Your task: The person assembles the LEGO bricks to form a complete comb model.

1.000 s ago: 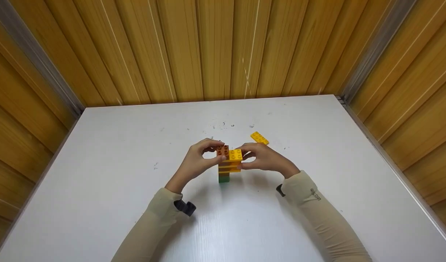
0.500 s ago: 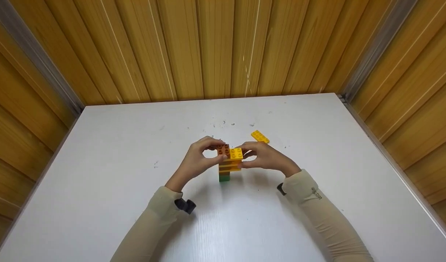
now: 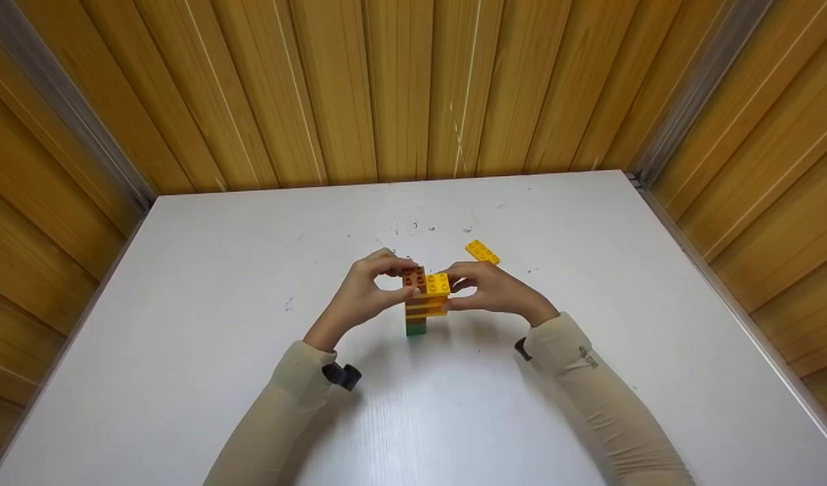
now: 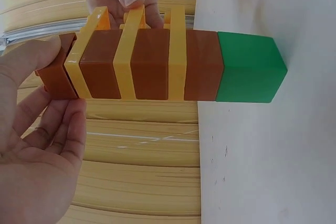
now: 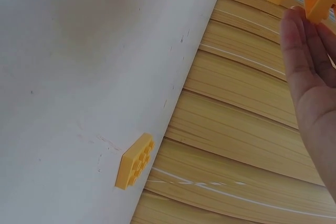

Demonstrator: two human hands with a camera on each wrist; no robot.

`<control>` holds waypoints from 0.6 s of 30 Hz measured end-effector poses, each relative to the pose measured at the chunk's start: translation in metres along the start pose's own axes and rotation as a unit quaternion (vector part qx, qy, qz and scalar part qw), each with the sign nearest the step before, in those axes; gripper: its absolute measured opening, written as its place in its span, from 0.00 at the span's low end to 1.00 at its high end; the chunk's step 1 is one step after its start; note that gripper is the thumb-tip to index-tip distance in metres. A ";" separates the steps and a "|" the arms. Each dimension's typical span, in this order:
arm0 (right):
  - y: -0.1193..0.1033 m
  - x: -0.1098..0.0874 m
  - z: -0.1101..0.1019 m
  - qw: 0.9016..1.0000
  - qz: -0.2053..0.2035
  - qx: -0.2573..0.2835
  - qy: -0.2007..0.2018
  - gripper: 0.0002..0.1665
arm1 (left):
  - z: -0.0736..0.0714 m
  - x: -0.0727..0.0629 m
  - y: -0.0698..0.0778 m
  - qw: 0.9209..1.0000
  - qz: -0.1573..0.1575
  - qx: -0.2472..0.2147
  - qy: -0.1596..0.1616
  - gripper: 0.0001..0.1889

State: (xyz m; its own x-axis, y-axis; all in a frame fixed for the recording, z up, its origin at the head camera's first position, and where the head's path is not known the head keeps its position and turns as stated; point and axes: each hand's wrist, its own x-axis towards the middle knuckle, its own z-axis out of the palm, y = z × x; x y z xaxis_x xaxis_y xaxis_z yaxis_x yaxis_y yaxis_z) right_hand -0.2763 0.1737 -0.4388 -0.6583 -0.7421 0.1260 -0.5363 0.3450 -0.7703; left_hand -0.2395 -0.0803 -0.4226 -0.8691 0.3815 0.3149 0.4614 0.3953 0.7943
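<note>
A tower of toy building bricks stands upright on the white table, with a green brick (image 4: 251,68) at its foot. Above it brown bricks (image 4: 150,64) alternate with yellow plates (image 4: 177,59) that jut out to the right. My left hand (image 3: 364,291) pinches the top brown brick (image 3: 414,276) between thumb and fingers; the left wrist view shows it slightly askew on the plate below. From the right side, my right hand (image 3: 497,290) grips the jutting ends of the yellow plates, thumb in front and fingers behind. Its fingertips are partly hidden by the plates.
A loose yellow plate (image 3: 482,252) with studs up lies on the white table (image 3: 217,304), just beyond my right hand. Wood-patterned panels (image 3: 399,94) rise along the back and sides of the table. Small dark marks dot the tabletop.
Both hands keep the same hold on the tower. The whole scene has shifted very slightly upward in the head view; little else differs.
</note>
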 end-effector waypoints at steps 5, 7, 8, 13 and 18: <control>0.001 0.001 0.001 1.000 -0.007 -0.004 0.000 0.21 | -0.001 0.002 0.002 1.000 -0.008 0.004 -0.009 0.16; 0.001 0.002 0.001 1.000 -0.006 -0.004 -0.002 0.21 | 0.000 0.002 0.001 1.000 -0.012 0.004 -0.011 0.16; 0.001 0.002 0.002 1.000 -0.007 -0.004 -0.002 0.21 | 0.000 0.003 0.001 1.000 -0.013 0.002 -0.013 0.16; -0.001 0.001 0.002 1.000 -0.002 -0.004 -0.004 0.21 | 0.001 0.002 0.000 1.000 -0.018 -0.005 -0.011 0.16; -0.002 0.002 0.001 1.000 0.003 0.000 -0.005 0.20 | 0.002 0.001 -0.001 1.000 -0.013 -0.013 -0.007 0.17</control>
State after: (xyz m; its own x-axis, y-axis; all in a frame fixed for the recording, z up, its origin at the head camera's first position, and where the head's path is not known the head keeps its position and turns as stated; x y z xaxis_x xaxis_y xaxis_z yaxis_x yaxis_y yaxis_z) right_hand -0.2762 0.1710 -0.4378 -0.6557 -0.7462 0.1153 -0.5332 0.3495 -0.7704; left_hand -0.2410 -0.0790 -0.4241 -0.8780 0.3833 0.2867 0.4338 0.3839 0.8151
